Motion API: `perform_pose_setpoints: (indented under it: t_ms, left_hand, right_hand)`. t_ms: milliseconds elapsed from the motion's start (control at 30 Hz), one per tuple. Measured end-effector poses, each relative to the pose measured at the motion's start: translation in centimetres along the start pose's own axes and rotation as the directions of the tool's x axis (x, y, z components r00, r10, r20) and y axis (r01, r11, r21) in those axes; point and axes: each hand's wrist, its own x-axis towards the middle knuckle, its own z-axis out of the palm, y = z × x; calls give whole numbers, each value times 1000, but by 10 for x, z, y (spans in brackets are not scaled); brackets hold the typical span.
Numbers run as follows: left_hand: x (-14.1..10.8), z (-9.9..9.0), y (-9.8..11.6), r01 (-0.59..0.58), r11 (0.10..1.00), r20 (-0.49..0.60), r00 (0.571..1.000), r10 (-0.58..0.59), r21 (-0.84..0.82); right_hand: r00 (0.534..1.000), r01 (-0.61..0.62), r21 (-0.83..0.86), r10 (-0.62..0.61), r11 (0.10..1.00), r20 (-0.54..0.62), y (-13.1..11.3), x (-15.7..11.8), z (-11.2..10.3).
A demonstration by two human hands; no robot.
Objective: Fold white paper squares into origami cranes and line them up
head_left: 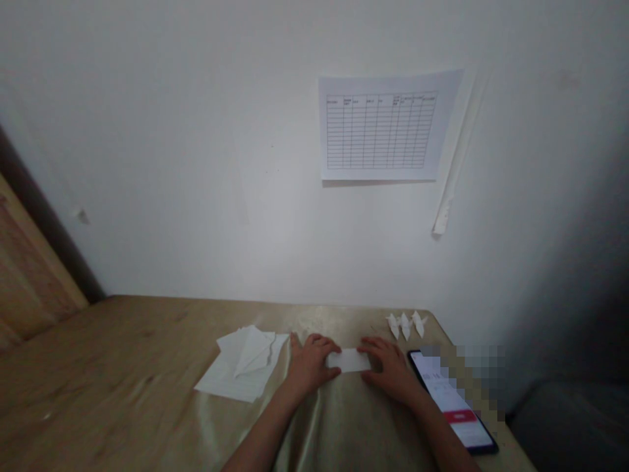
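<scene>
A small white rectangular piece of paper (348,360) lies on the table in front of me, between my two hands. My left hand (313,359) holds its left end, thumb at the near corner and fingers at the far one. On the right end, my right hand (390,368) has the same kind of hold. Whether the paper is folded in layers I cannot tell. Several loose white sheets (230,380) are piled left of my left hand. Beyond my right hand stand three small folded paper figures (405,326) in a row.
A phone (449,400) with a lit screen lies right of my right forearm, near the table's right edge. The table (122,380) has a shiny tan cover and meets a white wall. A printed chart (381,131) hangs there. Wooden boarding (34,275) stands at the far left.
</scene>
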Motion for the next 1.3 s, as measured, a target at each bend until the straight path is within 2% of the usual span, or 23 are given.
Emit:
perform_pose_setpoints:
  t_ms: [233,367,600,833,967,1167,1300]
  left_hand:
    - [0,-6,1,-66,998,2,998,66,-8]
    - [1,-8,3,-77,997,24,997,77,-10]
    - [-1,-13,7,-132,991,44,990,132,-6]
    - [-2,-18,6,-124,992,81,989,125,-17]
    - [-3,-17,3,-106,994,102,989,107,-13]
    - [-4,-11,6,-76,996,67,995,79,-53]
    - [-4,-6,9,-59,998,53,997,61,-30]
  right_hand:
    - [998,38,36,-36,999,-49,-3,0,1]
    - [994,110,33,-110,993,-23,-12,-4,0]
    - [995,95,5,-95,995,-15,-21,-6,0]
    - [978,193,18,-191,981,-80,-16,-5,-3]
    - [977,207,41,-205,977,-52,-17,-5,-7]
    - [984,177,29,-178,984,28,-21,-5,-10]
    - [984,174,32,-175,984,32,-22,-5,-10]
